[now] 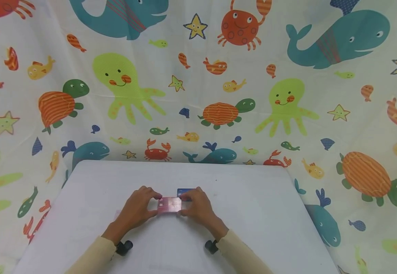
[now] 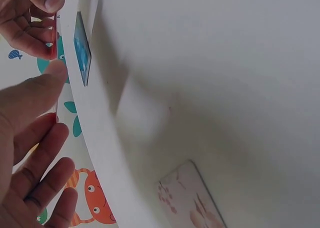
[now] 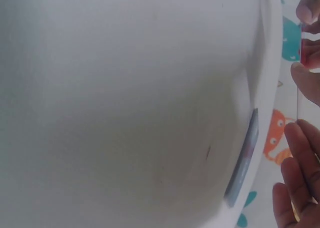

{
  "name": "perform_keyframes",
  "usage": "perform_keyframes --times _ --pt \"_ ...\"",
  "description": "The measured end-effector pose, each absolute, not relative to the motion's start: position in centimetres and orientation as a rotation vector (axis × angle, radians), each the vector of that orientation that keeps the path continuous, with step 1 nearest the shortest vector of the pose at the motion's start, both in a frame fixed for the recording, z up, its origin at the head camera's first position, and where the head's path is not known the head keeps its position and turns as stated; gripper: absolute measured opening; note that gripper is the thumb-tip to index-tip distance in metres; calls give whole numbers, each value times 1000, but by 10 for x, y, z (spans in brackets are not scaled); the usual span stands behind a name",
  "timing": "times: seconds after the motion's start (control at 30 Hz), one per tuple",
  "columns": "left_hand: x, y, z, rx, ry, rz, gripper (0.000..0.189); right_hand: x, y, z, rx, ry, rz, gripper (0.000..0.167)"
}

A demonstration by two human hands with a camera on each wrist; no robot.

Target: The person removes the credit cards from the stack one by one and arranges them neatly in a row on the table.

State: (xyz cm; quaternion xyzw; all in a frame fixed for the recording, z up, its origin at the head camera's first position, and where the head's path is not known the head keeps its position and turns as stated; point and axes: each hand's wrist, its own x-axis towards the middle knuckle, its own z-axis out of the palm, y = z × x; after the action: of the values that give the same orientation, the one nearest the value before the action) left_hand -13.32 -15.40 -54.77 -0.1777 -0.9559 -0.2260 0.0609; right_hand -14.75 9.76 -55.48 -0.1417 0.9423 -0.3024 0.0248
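Pale, flower-printed rectangular card [image 2: 192, 198] lies toward white tabletop's [image 1: 267, 213] left edge. Left hand [image 1: 138, 207] and right hand [image 1: 201, 210] pinch opposite ends of glossy pink rectangular card [image 1: 169, 204], raised mid-tabletop, thumbs and fingers nearly closed. Handling seems underway: one card up, two down; remainder unclear. No containers seen. Blue rectangular card [image 1: 184, 191] lies beyond, toward far edge.

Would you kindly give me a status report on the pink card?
Left hand, right hand pinching opposite ends of pink card. Card held above white table. Blue card, floral card nearby; neither seems obstructive.
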Motion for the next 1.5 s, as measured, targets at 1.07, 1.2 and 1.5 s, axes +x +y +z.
perform_keyframes --times 1.07,1.2,1.5 --pt "-113 -184 -547 -507 -2952 -604 48 -133 69 -564 -547 2911 -833 46" --pt "-111 -187 -550 -502 -2959 -595 48 -131 65 -566 -570 2924 -807 46" --pt "-107 -193 -557 -494 -2970 -584 50 -128 57 -570 -577 2945 -755 47"
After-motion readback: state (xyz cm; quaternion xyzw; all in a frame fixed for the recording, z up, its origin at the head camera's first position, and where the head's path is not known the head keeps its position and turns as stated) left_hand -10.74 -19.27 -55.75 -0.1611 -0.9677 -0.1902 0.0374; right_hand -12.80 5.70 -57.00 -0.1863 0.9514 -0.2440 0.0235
